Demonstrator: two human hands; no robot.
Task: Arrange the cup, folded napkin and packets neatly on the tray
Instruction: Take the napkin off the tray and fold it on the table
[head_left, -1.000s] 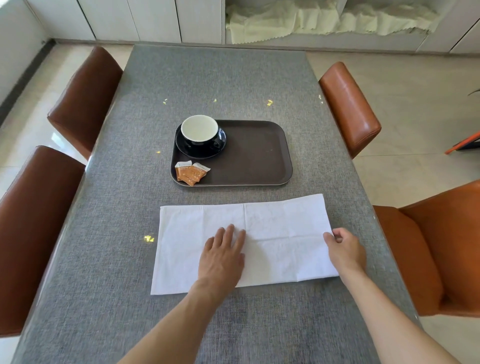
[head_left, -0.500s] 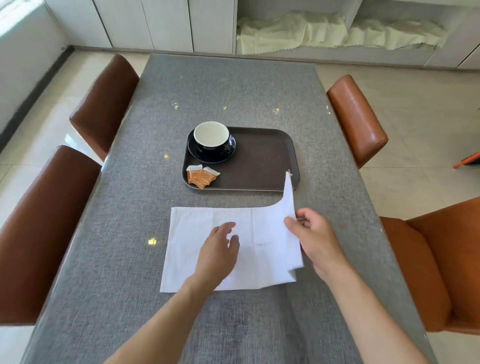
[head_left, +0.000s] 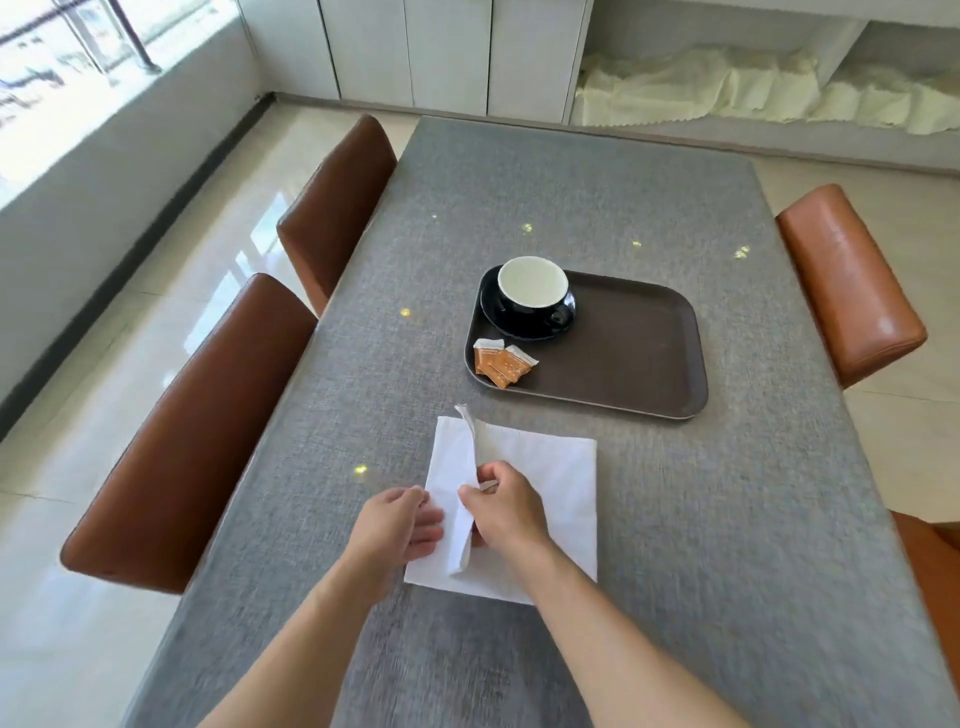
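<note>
While the white napkin (head_left: 550, 499) lies on the grey bench (head_left: 571, 176) in front of the tray, both hands work at its left part. The right hand (head_left: 501, 512) is closed in a pinch on the napkin's folded-over flap, which stands up from the sheet as a narrow ridge running from the near edge toward the far corner, its tip raised and curled. The left hand (head_left: 397, 525) is loosely curled just beside it, fingers resting on the napkin's left margin next to the raised flap; whether it actually grips the cloth cannot be told. The rest of the napkin lies flat to the right, its far edge near the tray but not touching it. The dark brown tray (head_left: 644, 353) sits farther back on the bench, right of centre. In its far-left corner a black saucer (head_left: 498, 319) carries a black cup (head_left: 532, 288) with a white interior, upright, its handle pointing toward the near right. Just in front of the saucer, in the tray's near-left corner, two orange-and-white packets (head_left: 501, 361) lie side by side, overlapping slightly. The right half of the tray is bare. Brown leather chairs (head_left: 192, 431) stand along both sides of the bench.
</note>
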